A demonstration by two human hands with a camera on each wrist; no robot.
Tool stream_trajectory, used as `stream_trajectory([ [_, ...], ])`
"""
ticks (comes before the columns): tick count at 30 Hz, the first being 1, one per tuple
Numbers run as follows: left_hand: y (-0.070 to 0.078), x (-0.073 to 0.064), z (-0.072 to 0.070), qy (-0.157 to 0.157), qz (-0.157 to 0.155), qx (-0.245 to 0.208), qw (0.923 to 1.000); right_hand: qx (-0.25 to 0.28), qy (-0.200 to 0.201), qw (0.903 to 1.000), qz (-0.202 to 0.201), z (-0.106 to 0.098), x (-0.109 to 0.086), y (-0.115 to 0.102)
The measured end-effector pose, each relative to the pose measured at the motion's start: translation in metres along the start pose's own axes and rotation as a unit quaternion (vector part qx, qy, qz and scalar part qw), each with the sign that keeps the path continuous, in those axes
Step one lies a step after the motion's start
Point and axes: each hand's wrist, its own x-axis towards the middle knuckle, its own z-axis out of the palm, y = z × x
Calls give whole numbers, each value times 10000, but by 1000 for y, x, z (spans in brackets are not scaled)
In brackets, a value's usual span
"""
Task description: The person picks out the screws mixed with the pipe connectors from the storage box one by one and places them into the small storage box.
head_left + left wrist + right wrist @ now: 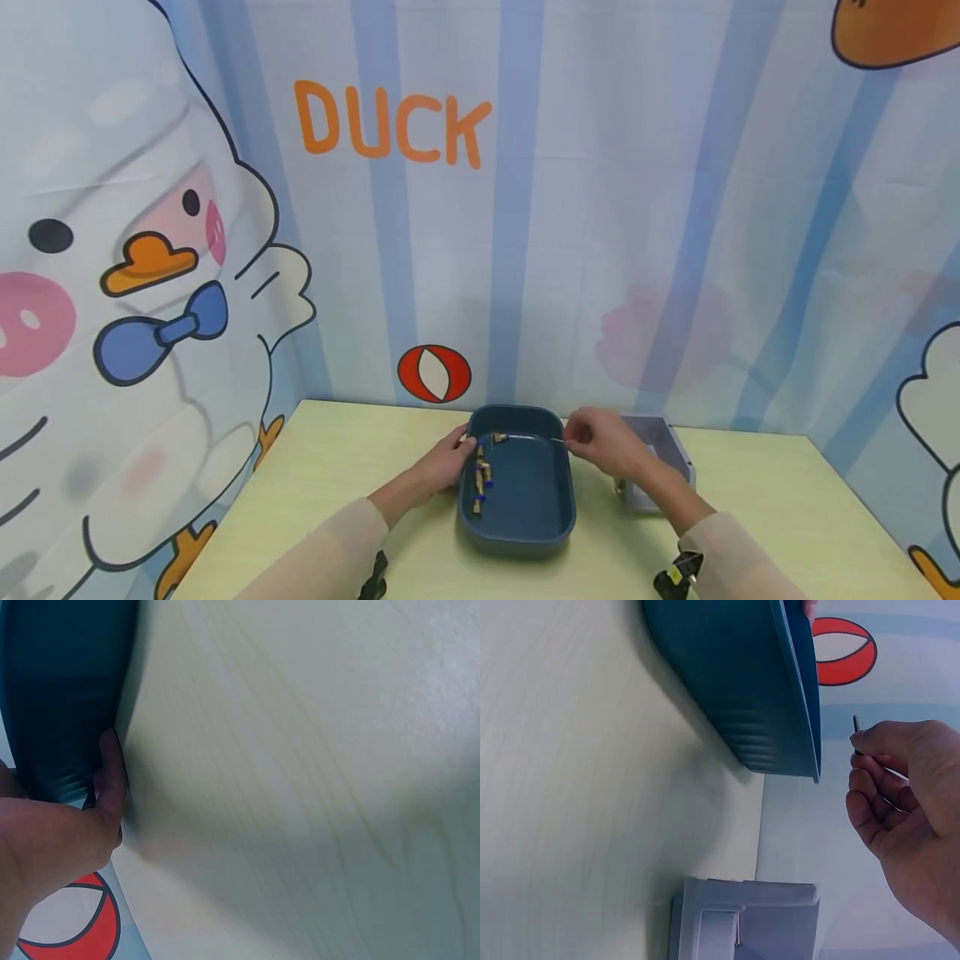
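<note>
A dark blue tray [517, 533] stands on the table in front of me. Along its left side lie several small brass fittings [480, 479] with blue rings, and another brass piece [499, 437] is near the far end. My left hand [444, 461] grips the tray's left wall, thumb at the rim and fingers outside; the left wrist view shows a finger [112, 772] against the outer wall. Above the tray's far right corner, my right hand [600, 437] pinches a small threaded screw [856, 722] between thumb and forefinger, its tip pointing out from the fingertips.
Right of the tray stands a grey box [678, 454], partly behind my right hand and forearm. A thin metal piece [739, 930] shows inside it. A curtain [555, 250] with a duck print hangs behind the pale wooden table [322, 467].
</note>
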Motion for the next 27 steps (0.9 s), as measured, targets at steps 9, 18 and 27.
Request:
stream_trajectory([
  [9,3,-2,0,-17,6,-44,10000,76,30,9999,94,-11,-3,4],
  [18,3,-2,0,-22,-14,-49,10000,18,121,9999,115,-18,-9,8],
  [27,3,-3,0,-36,20,-40,10000,-94,337,9990,278,-21,-21,17],
])
